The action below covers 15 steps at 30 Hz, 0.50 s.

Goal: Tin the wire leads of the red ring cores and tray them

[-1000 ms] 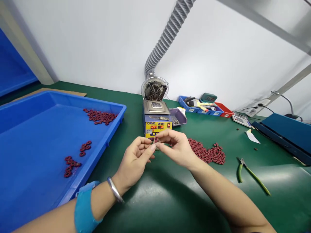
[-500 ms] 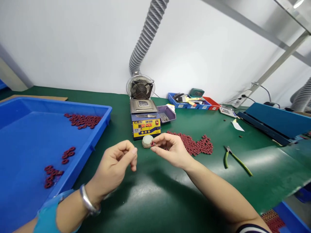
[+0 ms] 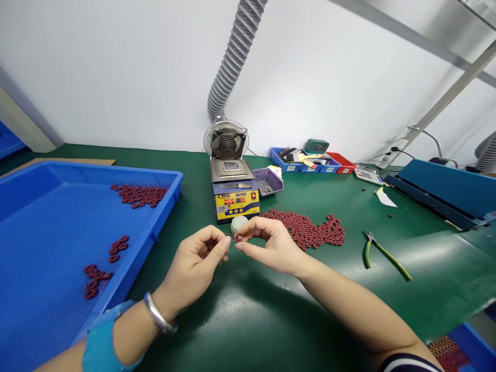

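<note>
Over the green table, my right hand (image 3: 271, 243) pinches a small dark-red ring (image 3: 238, 238) between thumb and fingertips. My left hand (image 3: 203, 253) is closed in a pinch just left of it, on what looks like a thin wire (image 3: 230, 235) running to the ring. Fingers partly hide both ring and wire. Right behind the fingertips sits a pale round pad (image 3: 238, 223). To the right of my right hand lies a spread of many similar dark-red rings (image 3: 306, 229).
A blue-yellow solder pot (image 3: 237, 201) stands behind my hands, under a fan hood (image 3: 228, 144). Beside it is a purple bin (image 3: 269, 182). At left, a large blue tray (image 3: 155, 227) holds more rings. Green-handled cutters (image 3: 382, 253) lie right. Blue and red bins (image 3: 341, 163) line the back.
My left hand has moved right to meet my right hand and now pinches at the ring's wire. The view has shifted slightly, and my right hand still holds the ring.
</note>
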Tool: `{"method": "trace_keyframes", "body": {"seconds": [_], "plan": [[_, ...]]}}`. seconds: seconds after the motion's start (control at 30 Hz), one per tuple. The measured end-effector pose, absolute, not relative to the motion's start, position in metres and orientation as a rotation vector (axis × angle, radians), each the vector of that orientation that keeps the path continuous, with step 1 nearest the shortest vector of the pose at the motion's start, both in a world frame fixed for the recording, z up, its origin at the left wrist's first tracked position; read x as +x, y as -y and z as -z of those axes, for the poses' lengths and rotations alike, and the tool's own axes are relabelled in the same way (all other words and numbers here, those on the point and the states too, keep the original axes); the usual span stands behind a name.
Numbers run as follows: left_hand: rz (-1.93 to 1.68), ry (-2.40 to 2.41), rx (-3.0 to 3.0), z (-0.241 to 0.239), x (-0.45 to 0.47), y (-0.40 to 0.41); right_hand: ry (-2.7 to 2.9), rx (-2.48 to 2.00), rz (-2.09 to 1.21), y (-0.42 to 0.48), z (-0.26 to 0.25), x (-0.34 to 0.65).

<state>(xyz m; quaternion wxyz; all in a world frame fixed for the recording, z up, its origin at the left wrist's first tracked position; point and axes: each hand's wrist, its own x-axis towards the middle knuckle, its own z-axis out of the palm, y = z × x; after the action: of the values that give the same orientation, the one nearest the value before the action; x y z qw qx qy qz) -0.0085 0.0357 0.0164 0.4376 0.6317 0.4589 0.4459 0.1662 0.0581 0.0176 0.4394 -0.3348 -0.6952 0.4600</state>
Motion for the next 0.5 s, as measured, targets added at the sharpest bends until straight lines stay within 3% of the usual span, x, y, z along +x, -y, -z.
{"method": "trace_keyframes", "body": {"seconds": [0.27,0.5], "plan": [[-1.369,-1.265,1.327,-0.020,-0.010,-0.042,1.710,-0.916,-1.073,-0.116,-0.044,0.171],[-1.172,-1.220,1.526,-0.013,-0.007,-0.040,2.058,-1.291,-0.566,-0.224,-0.095,0.160]]}}
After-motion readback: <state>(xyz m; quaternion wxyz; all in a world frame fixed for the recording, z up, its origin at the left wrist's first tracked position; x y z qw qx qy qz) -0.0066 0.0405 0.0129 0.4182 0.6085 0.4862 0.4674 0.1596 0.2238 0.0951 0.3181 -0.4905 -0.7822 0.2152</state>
